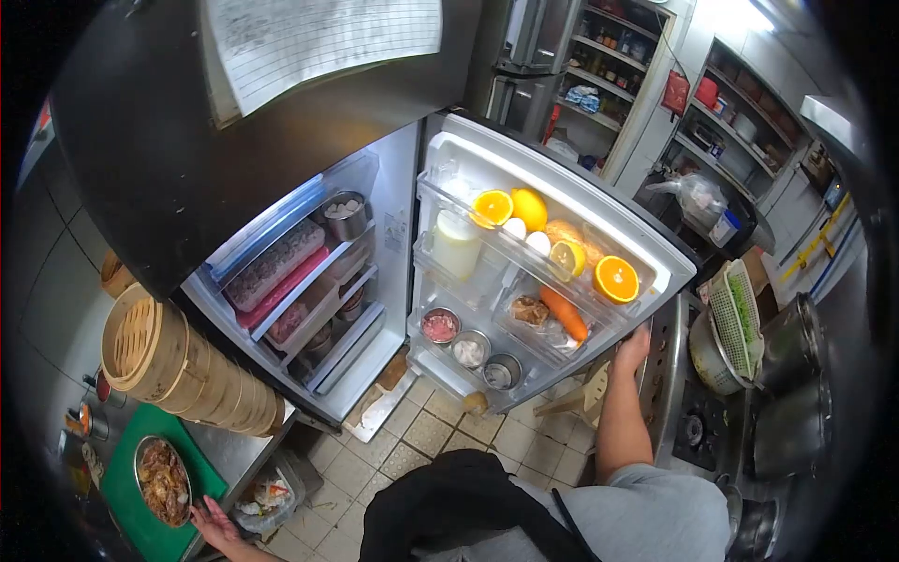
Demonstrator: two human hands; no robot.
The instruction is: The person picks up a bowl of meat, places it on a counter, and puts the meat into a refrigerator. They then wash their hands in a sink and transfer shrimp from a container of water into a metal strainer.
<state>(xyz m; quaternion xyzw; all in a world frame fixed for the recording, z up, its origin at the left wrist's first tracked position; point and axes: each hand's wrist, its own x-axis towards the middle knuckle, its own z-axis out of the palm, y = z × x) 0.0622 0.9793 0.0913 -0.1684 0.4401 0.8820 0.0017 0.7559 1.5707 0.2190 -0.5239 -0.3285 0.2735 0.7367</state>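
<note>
My left hand (217,526) is low at the left with its fingers apart, fingertips right at the rim of a metal bowl (162,480) of brown, saucy meat-like food. Under the bowl lies a green cutting board (126,510). At the far side my right hand (634,350) grips the outer edge of the fridge door (670,267), its fingertips partly hidden by the door. The door stands wide open. Its shelves carry a halved orange (616,278), a lemon (529,210), eggs (537,244), a carrot (564,313) and small metal cups (471,348).
Stacked bamboo steamers (187,365) stand beside the fridge, left of the open compartment with its trays (281,272). Below the counter is a bin (272,496). Stove burner (693,426), large pots (791,431) and a basket (735,318) line the right side.
</note>
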